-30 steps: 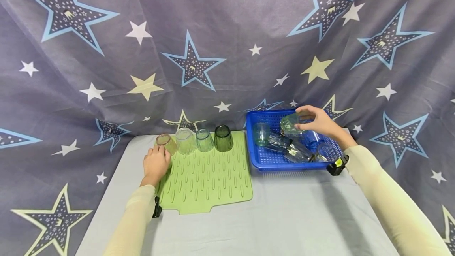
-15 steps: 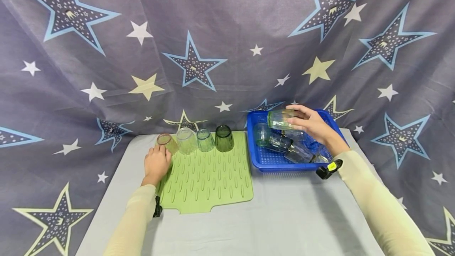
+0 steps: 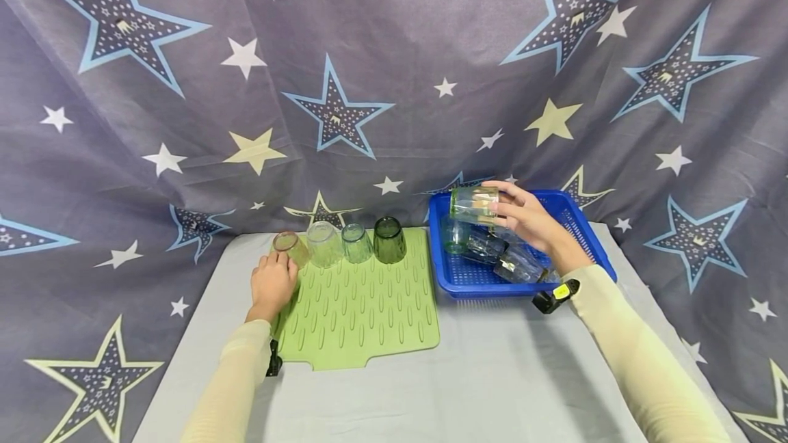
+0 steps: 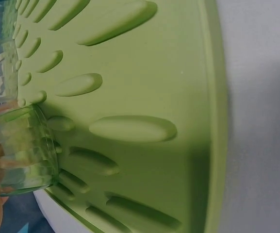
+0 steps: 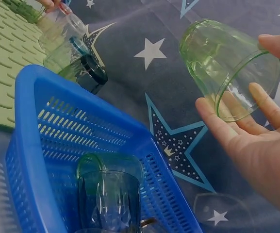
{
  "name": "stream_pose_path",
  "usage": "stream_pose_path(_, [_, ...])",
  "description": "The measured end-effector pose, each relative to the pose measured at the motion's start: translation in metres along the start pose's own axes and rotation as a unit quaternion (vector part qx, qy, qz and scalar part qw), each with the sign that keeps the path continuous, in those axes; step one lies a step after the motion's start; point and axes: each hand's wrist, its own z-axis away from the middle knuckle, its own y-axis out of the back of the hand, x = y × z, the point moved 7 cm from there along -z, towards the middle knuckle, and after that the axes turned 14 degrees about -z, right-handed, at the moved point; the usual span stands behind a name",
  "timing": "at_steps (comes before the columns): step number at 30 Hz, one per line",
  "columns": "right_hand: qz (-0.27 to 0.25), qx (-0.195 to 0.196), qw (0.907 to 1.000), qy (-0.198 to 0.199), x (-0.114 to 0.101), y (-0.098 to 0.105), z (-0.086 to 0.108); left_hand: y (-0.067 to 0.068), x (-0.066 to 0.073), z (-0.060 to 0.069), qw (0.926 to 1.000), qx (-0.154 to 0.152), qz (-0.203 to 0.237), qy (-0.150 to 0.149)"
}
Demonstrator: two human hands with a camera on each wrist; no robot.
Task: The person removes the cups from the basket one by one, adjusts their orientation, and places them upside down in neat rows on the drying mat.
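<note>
In the head view my left hand [image 3: 273, 284] holds a pinkish-amber tinted glass [image 3: 291, 245] at the left back of the green ridged mat [image 3: 363, 313]. The left wrist view shows that glass [image 4: 21, 150] standing on the mat, greenish there, with fingers seen through it. My right hand [image 3: 532, 222] grips a pale green glass [image 3: 473, 205], tipped on its side above the blue basket [image 3: 492, 289]. The right wrist view shows fingers and thumb around the open-rim end of this glass [image 5: 222, 73], its base pointing away from the palm.
Beside the amber glass stand a clear glass [image 3: 324, 245], a light blue-green glass [image 3: 356, 243] and a dark green glass [image 3: 389, 240]. Several more glasses lie in the basket, among them a teal-green glass [image 3: 454, 238] and a dark blue glass [image 3: 484, 246]. A star-patterned curtain [image 3: 394, 74] hangs behind.
The right hand has lifted the pale green glass from among the others in the basket and carried it left, turning it sideways. The left hand stays at the amber glass.
</note>
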Motion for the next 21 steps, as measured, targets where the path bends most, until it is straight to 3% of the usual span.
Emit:
stream_pose_path(13, [0.008,-0.006,0.9998,-0.014,0.009,-0.003,0.000,0.000,0.000,0.001,1.0000,0.000,0.002,0.001])
stream_pose_path(21, [0.023,-0.008,0.9980,-0.059,0.017,-0.006,0.001,0.001,-0.001,0.001,0.9997,-0.023,-0.002,0.006])
